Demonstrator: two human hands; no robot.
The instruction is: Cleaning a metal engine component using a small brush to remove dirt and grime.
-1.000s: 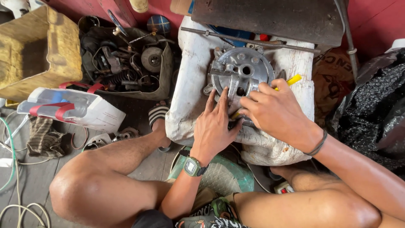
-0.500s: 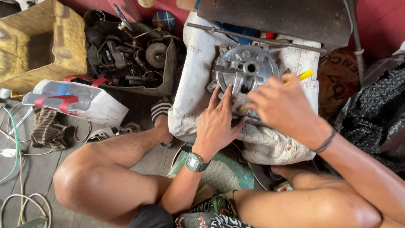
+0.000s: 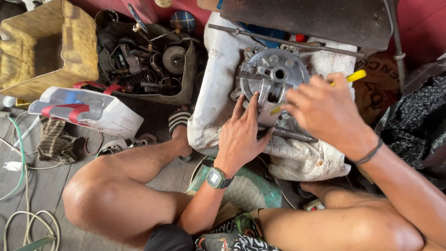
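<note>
While the left hand [image 3: 241, 135] presses flat, fingers released, at the metal disc's [image 3: 274, 81] 7 o'clock edge, the right hand [image 3: 325, 111] grasps a yellow-handled screwdriver [image 3: 355, 75].

Main support: a grimy white sack [image 3: 218, 88], lumpy and stained, lying on the floor.
On the sack: a round grey metal plate [image 3: 274, 79] with holes, lying flat near the middle; a long metal rod [image 3: 283, 41] across the far edge; a dark metal pin [image 3: 292, 135] near the front edge.
Floor: grey wooden planks [image 3: 42, 186].
On the floor, left: a yellowed open box [image 3: 46, 51]; a dark tray of greasy parts [image 3: 148, 65]; a white plastic case with red clasps [image 3: 88, 109]; a striped rag [image 3: 55, 142]; pale cables [image 3: 18, 218].
Right of the sack: a black bag [image 3: 418, 111].
</note>
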